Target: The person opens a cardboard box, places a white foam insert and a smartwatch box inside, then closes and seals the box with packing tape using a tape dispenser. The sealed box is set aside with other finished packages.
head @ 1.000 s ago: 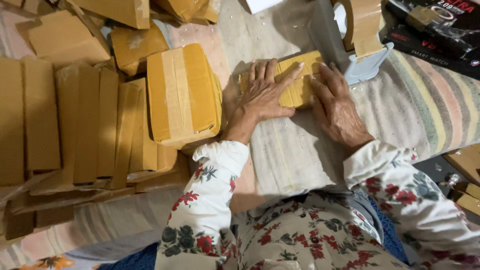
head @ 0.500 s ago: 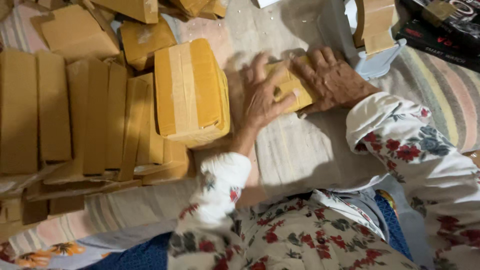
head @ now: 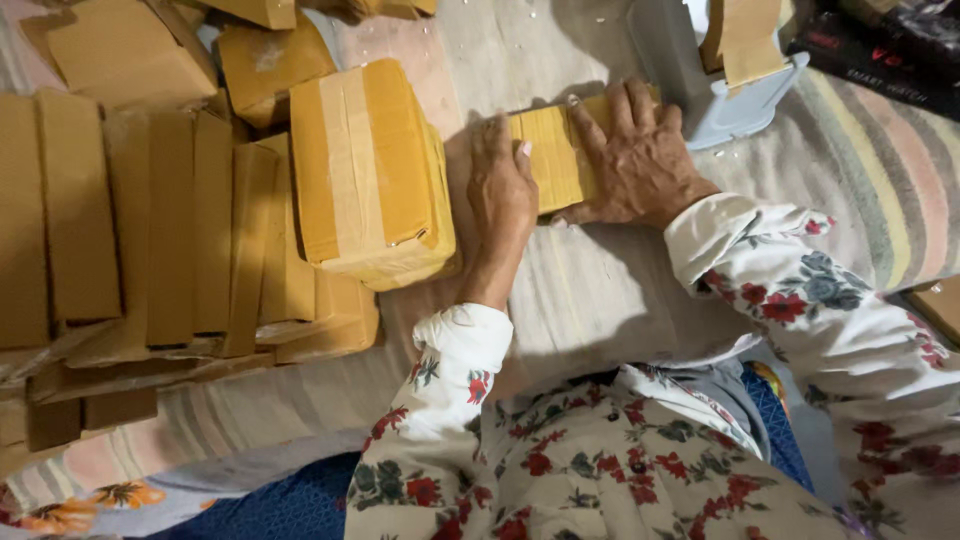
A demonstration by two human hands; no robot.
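Both hands on one small yellow box (head: 548, 155) in the upper middle of the frame, on the striped cloth (head: 600, 290). Left hand (head: 502, 190) flat against its left end, fingers together. Right hand (head: 640, 165) spread wide over its right half, pressing down. One bigger taped box (head: 370, 170) just left of the left hand. Many flat brown cardboard pieces (head: 110, 220) stacked on edge at far left, too many to count. One tape holder (head: 740, 70) at upper right, beside one dark box (head: 880, 50).
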